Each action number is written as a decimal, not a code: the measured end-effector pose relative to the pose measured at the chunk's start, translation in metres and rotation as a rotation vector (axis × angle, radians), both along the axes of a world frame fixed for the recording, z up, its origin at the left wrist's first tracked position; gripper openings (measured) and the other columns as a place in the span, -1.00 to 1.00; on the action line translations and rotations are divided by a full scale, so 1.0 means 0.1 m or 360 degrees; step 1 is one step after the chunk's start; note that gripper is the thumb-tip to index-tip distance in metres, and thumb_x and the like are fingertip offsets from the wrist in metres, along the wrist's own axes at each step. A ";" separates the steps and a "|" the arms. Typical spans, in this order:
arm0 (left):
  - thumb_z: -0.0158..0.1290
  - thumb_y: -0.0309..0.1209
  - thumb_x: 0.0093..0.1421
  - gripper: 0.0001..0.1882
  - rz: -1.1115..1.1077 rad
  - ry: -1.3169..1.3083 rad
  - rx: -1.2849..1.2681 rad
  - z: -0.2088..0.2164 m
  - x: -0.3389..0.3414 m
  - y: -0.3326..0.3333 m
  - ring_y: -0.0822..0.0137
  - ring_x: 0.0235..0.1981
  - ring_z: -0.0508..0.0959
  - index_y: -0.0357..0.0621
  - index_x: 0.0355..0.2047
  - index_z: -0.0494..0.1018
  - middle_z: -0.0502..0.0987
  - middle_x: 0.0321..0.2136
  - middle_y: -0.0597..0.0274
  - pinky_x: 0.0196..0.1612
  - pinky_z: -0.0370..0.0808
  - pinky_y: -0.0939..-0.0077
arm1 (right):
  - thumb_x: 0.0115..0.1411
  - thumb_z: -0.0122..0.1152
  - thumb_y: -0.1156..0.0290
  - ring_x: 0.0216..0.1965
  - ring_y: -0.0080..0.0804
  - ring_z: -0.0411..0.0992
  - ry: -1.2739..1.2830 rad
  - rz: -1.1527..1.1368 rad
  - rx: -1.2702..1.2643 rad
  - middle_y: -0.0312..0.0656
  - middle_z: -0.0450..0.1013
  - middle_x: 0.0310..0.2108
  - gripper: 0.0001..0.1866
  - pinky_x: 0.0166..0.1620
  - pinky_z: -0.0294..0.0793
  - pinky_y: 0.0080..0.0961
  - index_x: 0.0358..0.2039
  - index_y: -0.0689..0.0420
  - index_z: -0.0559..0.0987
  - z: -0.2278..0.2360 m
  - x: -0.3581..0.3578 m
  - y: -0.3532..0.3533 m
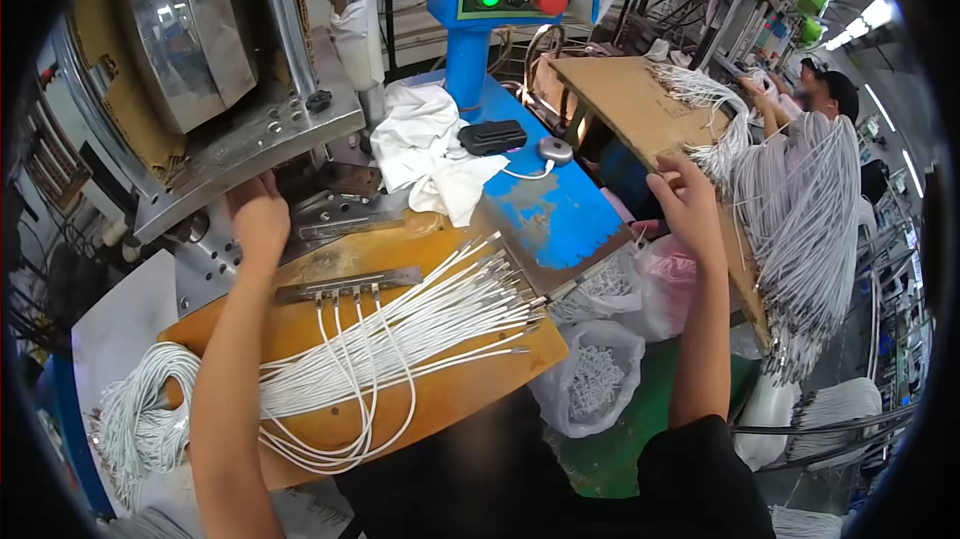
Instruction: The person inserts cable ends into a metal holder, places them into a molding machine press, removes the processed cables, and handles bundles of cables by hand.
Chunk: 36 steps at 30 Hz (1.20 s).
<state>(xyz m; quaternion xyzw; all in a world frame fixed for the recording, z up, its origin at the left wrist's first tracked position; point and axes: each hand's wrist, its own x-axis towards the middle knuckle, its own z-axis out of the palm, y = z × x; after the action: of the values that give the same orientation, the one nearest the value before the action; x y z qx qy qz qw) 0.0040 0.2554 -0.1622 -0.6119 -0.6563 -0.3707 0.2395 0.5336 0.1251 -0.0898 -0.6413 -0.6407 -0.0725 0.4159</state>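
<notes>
Head view: the metal press [255, 144] rises at upper left, its thick plate above the person's left hand [258, 224]. Right of the feet of the press stretches a blue worktop [505, 219]; in front of it lies an orange board [525, 364]. Beyond, at the right, stands a brown worktop [615, 89], with grey cables [800, 209] hanging over its far side.

A bundle of white cables [430, 314] spreads across the board between the two forearms, nearer the body than either hand, its tips fanned toward the right. The left hand reaches in under the plate; its fingertips are hidden, so whether it grips anything cannot be told. The right hand [690, 204] is released, fingers bent and thumb parted, beside the brown worktop's near edge; contact is unclear.

Smaller is the slim metal bar [350, 285], to the right of the left forearm, below the left hand. Smallest, four cable ends [357, 293] sit along its lower edge.
</notes>
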 end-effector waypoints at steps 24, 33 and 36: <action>0.17 -0.18 0.05 -0.48 -0.1038 -0.0667 -0.1093 0.74 0.47 -1.89 0.00 -0.06 0.50 -0.32 -0.08 0.45 0.53 -0.15 -0.01 0.07 0.36 0.22 | -0.02 0.32 0.41 -0.17 -0.08 0.43 -0.0433 0.1189 -0.0276 -0.07 0.47 -0.22 -0.66 -0.08 0.39 -0.24 -0.19 0.23 0.57 0.27 -1.97 -0.18; 0.18 0.15 -0.09 -0.28 -0.0967 -0.0224 -0.0717 0.47 0.83 -2.26 0.13 -0.11 0.38 -0.19 -0.10 0.45 0.47 -0.19 0.12 -0.05 0.22 0.19 | 0.12 0.11 0.46 -0.27 -0.01 0.40 -0.0483 0.1535 -0.0578 0.03 0.42 -0.39 -0.82 -0.17 0.37 -0.22 -0.30 0.30 0.49 -0.16 -2.53 0.26; 0.19 0.08 -0.08 -0.38 -0.0893 -0.0283 -0.0768 0.59 0.88 -2.08 0.08 -0.14 0.39 -0.21 -0.21 0.45 0.44 -0.21 0.07 -0.08 0.25 0.19 | 0.23 -0.02 0.43 -0.31 0.05 0.37 -0.0417 0.1452 -0.0539 0.06 0.40 -0.42 -0.82 -0.20 0.36 -0.24 -0.34 0.31 0.44 -0.10 -2.66 0.42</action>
<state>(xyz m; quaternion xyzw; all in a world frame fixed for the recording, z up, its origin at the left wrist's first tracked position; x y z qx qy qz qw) 0.0919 0.0470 -0.1033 -0.7721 -0.5500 -0.3082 -0.0802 0.2677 0.1673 -0.1000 -0.3399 -0.9054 0.1416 0.2114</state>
